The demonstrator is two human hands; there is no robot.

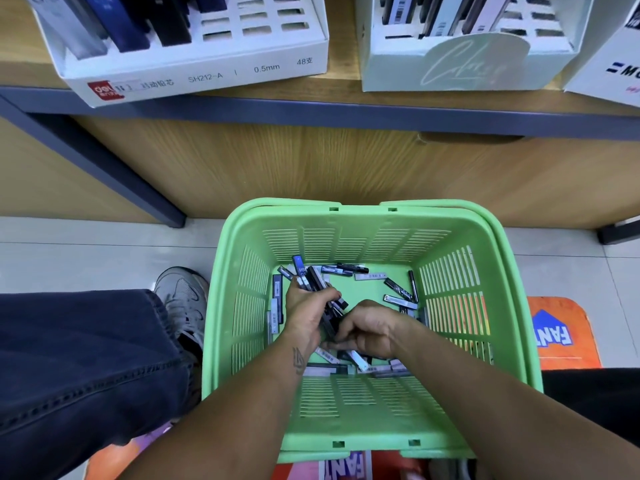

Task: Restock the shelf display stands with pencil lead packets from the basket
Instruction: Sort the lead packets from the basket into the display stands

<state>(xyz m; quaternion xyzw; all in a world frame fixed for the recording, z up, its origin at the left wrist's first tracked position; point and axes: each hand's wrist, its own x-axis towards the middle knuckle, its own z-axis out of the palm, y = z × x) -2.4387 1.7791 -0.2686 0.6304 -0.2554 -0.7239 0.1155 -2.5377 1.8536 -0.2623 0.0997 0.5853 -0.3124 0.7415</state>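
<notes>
- Overhead, the wooden shelf (346,98) carries the display stands: a white stand (194,69) at the left, printed 0.5mm, with dark packets upright in its left slots and many bare slots to the right, and a pale green stand (446,69) beside it, also part filled.
- Below, on the tiled floor just in front of the shelf unit, sits the green basket (512,306), slotted on all walls, with its handles folded down onto the rim.
- Next, the loose packets (370,276) lie scattered flat over the basket's bottom, some crossing one another, more bunched under the wrists at the near side.
- Both hands are down inside the basket. The left hand (304,306) has its fingers curled round a bundle of packets (313,282), which fans out past the knuckles toward the far wall.
- The right hand (369,329) pinches at the near end of that bundle, fingers bent; whether it grips one packet or only squares the stack cannot be told.
- Judging by their look, the packets are light, stiff, slim plastic cases with smooth faces, so a stack will likely slide apart. Hold them across the broad sides near mid-length, squeezed together, and feed them one by one, end first, into a slot.
</notes>
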